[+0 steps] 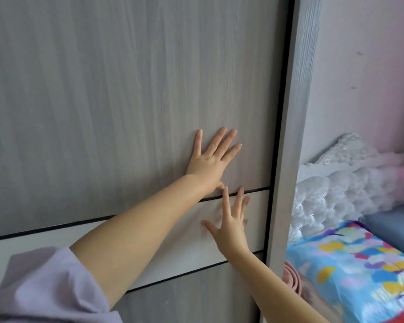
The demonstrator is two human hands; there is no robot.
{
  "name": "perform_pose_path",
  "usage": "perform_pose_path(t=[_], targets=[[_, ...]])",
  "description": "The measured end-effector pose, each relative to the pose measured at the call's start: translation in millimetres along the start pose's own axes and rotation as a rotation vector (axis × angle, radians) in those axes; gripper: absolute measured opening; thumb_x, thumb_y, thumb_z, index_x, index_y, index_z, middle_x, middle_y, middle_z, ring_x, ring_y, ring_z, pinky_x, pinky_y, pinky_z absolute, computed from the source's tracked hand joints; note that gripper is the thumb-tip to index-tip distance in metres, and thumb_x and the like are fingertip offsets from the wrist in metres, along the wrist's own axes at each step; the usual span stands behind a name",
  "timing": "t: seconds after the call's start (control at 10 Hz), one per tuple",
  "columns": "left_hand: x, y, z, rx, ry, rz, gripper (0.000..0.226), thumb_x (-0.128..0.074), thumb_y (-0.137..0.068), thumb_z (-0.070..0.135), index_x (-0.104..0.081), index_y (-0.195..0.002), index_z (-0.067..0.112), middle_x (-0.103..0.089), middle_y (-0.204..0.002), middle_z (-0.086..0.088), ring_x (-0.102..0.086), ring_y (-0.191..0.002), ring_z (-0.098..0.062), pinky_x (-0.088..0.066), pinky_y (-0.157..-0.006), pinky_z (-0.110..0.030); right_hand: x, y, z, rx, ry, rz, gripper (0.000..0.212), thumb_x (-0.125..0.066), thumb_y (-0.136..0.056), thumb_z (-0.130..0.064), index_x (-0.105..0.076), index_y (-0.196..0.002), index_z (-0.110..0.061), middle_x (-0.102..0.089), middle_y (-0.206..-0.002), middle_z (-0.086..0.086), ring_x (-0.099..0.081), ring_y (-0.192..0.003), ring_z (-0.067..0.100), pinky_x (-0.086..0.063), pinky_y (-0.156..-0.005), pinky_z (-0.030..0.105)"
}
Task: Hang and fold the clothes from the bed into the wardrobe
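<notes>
My left hand (209, 159) lies flat on the one grey wardrobe door (126, 89), fingers (229, 151) spread wide; my right hand (231, 227) presses its pale band, fingers straight. One bed (359, 271) sits right.

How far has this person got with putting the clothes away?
Nothing shows as done: no hung or folded clothes are in view. In hand: the left hand and right hand lie flat, fingers spread, on the wardrobe door, which hides the inside. Whether it is being opened or shut cannot be told. Left: the bed at right shows only patterned bedding; any clothes there are out of view.
</notes>
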State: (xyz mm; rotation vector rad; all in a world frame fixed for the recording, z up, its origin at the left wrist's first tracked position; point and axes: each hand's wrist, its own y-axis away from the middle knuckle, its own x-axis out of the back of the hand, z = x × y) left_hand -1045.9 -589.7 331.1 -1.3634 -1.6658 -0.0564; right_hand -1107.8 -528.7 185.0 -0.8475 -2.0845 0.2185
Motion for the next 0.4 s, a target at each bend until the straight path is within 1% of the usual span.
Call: perform_pose_path(t=[0.2,0.3,0.4], targets=[[-1,3,-1,-0.007,-0.030,0.008,0.114,-0.060,-0.078,0.063,0.020,-0.149,0.023,0.032,-0.154,-0.006,0.030,-0.141,-0.027,0.024,-0.094,-0.065,0,2,3,0.016,0.004,0.005,0.098,-0.062,-0.089,-0.042,0.021,-0.142,-0.047,0.048,-0.141,-0.011,0.035,-0.140,0.023,-0.005,-0.110,0.065],[9,3,-3,-0.023,0.008,-0.003,0.107,-0.060,-0.082,0.057,0.016,-0.151,0.022,0.031,-0.155,-0.006,0.029,-0.142,-0.027,0.023,-0.096,-0.064,7,3,2,0.047,0.002,0.018,0.095,-0.061,-0.092,-0.032,0.018,-0.144,-0.046,0.047,-0.141,-0.013,0.031,-0.142,0.024,-0.017,-0.111,0.061],[6,23,9,-0.056,0.160,-0.019,0.083,-0.052,-0.092,0.042,-0.002,-0.154,0.021,0.025,-0.157,-0.008,0.026,-0.143,-0.025,0.020,-0.104,-0.062,25,10,9,0.078,0.042,-0.083,0.091,-0.059,-0.094,-0.020,0.013,-0.148,-0.039,0.041,-0.146,-0.010,0.017,-0.146,0.027,-0.038,-0.107,0.043]])
